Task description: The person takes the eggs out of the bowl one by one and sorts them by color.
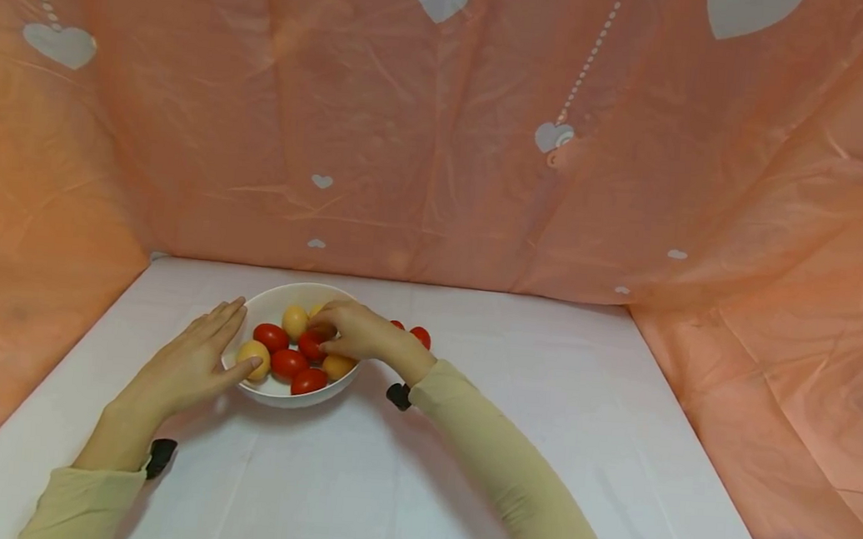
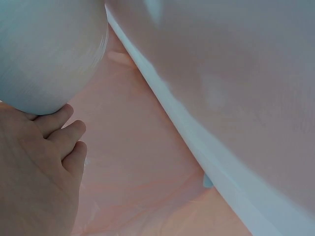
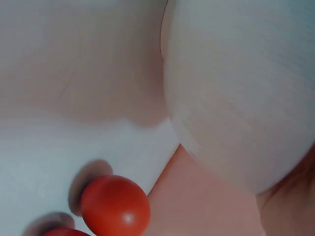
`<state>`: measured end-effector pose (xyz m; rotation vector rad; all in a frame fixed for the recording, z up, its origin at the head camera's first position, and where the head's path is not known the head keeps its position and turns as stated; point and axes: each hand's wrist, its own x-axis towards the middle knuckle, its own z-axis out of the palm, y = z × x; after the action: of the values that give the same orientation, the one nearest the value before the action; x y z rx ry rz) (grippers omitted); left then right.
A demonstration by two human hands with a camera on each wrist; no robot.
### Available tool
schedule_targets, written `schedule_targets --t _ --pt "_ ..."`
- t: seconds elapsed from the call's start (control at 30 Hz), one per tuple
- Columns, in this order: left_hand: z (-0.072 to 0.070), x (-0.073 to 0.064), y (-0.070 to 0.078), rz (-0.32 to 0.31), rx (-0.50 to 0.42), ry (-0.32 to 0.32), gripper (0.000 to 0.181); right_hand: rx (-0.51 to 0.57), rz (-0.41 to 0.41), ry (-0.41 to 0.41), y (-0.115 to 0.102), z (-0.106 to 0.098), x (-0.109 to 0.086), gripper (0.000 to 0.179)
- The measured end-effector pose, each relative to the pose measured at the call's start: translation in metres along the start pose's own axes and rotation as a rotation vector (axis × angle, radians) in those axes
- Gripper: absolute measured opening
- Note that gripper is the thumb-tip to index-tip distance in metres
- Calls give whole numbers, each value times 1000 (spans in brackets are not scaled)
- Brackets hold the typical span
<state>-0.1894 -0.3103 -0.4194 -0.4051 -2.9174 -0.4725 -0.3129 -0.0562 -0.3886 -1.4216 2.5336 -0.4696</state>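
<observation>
A white bowl (image 1: pixel 283 400) stands on the table with several red tomatoes (image 1: pixel 271 338) and several yellow egg-shaped fruits (image 1: pixel 295 323) inside. My left hand (image 1: pixel 185 361) holds the bowl's left side, thumb over the rim by a yellow fruit and fingers along the outer wall. In the left wrist view, those fingertips (image 2: pixel 60 118) lie against the bowl's outside (image 2: pixel 49 54). Reaching over the right rim, my right hand (image 1: pixel 355 329) pinches a red tomato (image 1: pixel 311 345) inside the bowl, partly hiding it. The right wrist view shows mostly the bowl's outer wall (image 3: pixel 236 93).
Beyond my right wrist, two red tomatoes (image 1: pixel 420 335) lie on the white table (image 1: pixel 527 410); one loose tomato (image 3: pixel 115 206) is large in the right wrist view. An orange cloth with white hearts (image 1: pixel 381 132) hangs behind the table and along both sides.
</observation>
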Motion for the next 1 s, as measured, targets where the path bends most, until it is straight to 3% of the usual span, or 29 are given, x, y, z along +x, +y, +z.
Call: schedule_targets --t 0.37,1.0 --pt "2 0 -1 9 -1 15 91 -133 -16 -55 -1 8 13 37" --pt "1 -1 0 4 -10 15 91 -124 -10 -42 -3 12 12 37"
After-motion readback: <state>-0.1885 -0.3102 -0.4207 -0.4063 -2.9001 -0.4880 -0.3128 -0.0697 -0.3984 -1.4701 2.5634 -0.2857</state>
